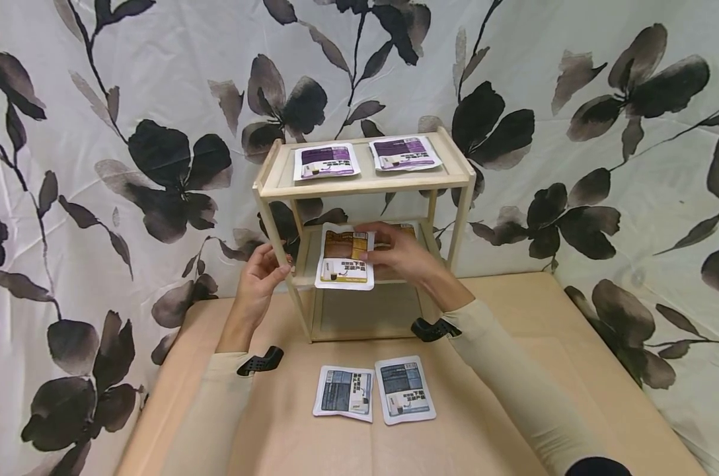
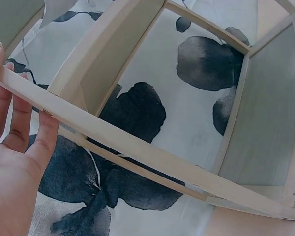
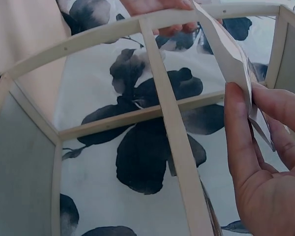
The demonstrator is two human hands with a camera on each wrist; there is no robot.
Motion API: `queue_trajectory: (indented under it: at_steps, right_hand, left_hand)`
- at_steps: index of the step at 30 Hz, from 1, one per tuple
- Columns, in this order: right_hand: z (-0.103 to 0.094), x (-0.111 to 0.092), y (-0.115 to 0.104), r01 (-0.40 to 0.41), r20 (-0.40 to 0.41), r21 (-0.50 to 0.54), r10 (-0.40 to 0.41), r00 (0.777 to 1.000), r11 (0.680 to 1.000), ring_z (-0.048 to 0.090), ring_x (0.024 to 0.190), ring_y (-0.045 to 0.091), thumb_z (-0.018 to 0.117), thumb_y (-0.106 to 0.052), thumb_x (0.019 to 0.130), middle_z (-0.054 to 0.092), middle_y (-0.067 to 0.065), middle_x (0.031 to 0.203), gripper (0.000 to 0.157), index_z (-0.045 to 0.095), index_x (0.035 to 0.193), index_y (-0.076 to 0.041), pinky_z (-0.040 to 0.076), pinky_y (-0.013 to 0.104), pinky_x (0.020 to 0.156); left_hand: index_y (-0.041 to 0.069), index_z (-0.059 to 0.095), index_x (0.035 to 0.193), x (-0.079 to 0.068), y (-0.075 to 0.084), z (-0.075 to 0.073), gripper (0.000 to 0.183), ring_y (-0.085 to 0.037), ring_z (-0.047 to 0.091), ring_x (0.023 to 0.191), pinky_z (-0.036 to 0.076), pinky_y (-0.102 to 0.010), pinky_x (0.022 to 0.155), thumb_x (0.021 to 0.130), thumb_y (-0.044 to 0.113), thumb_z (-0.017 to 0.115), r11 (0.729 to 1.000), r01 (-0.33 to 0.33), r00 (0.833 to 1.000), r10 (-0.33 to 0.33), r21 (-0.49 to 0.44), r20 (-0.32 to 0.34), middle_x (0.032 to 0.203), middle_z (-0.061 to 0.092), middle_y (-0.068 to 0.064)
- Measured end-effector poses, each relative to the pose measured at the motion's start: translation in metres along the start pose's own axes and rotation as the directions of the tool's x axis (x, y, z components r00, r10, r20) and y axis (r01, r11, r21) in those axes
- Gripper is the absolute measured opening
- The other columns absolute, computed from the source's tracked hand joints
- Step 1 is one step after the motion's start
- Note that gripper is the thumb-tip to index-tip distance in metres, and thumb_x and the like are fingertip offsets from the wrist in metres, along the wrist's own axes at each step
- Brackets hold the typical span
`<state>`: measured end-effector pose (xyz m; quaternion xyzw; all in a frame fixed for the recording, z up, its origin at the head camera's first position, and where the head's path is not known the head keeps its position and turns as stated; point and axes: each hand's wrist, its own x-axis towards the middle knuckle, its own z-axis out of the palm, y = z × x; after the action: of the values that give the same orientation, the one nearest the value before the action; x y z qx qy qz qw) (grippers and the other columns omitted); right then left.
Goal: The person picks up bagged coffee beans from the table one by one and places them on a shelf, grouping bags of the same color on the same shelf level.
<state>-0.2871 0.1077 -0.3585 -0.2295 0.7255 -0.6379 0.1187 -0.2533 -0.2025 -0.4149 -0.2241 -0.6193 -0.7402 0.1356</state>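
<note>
My right hand [image 1: 402,254] pinches the right edge of a white pouch with a brown and yellow label [image 1: 344,258], in front of the middle level of a small wooden shelf rack [image 1: 365,187]. In the right wrist view the pouch [image 3: 231,59] is seen nearly edge-on between thumb and fingers. My left hand [image 1: 258,281] holds the rack's left front post, thumb on one side and fingers on the other, as the left wrist view shows. Behind my right hand, another yellow-labelled pouch [image 1: 408,229] lies on the middle level, mostly hidden.
Two purple-labelled pouches, a left one [image 1: 326,161] and a right one [image 1: 404,153], lie on the top level. On the table [image 1: 490,410] before the rack are two blue-grey-labelled pouches, left [image 1: 343,393] and right [image 1: 404,390]. A flower-patterned cloth [image 1: 175,79] hangs behind.
</note>
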Motion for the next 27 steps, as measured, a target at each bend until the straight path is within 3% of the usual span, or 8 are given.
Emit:
queue_trajectory:
  at_steps: [5,11,21,27]
  right_hand:
    - [-0.003,0.014,-0.002,0.012,0.022,-0.011,-0.012,1.000,1.000,0.069,0.101,0.030,0.073,-0.002,0.092,0.062,0.022,0.119,0.060,0.052,0.147,-0.013,0.060,0.042,0.087]
    - [-0.005,0.024,-0.004,-0.034,0.011,0.010,0.034,0.999,0.999,0.069,0.101,0.029,0.073,0.001,0.090,0.060,0.021,0.119,0.061,0.054,0.146,-0.017,0.060,0.040,0.088]
    - [-0.013,0.039,-0.003,-0.064,0.002,-0.039,0.064,0.998,0.997,0.067,0.099,0.028,0.068,0.002,0.094,0.060,0.020,0.118,0.059,0.051,0.148,-0.017,0.061,0.040,0.085]
    - [-0.015,0.049,-0.006,-0.090,0.015,-0.078,0.091,0.996,0.993,0.067,0.106,0.032,0.065,0.005,0.095,0.053,0.022,0.132,0.062,0.050,0.149,-0.018,0.060,0.040,0.088]
  left_hand:
    - [-0.002,0.050,0.138,0.000,0.000,-0.001,0.047,-0.016,0.060,0.102,0.055,-0.023,0.086,0.093,-0.013,0.061,1.000,0.007,1.000,-0.007,-0.002,-0.011,0.109,0.064,-0.006]
    - [-0.008,0.045,0.141,0.001,0.001,0.000,0.051,-0.016,0.060,0.101,0.055,-0.023,0.084,0.093,-0.013,0.062,1.000,0.012,1.000,-0.012,-0.012,-0.010,0.111,0.063,-0.010]
    - [-0.013,0.038,0.142,0.001,0.000,0.000,0.053,-0.015,0.060,0.102,0.054,-0.023,0.086,0.094,-0.014,0.060,1.000,0.016,1.000,-0.016,0.003,-0.007,0.109,0.064,-0.005]
    - [-0.012,0.040,0.141,0.001,0.001,0.000,0.051,-0.016,0.060,0.102,0.055,-0.024,0.087,0.094,-0.013,0.060,1.000,0.009,1.000,-0.009,0.002,-0.004,0.109,0.064,-0.006]
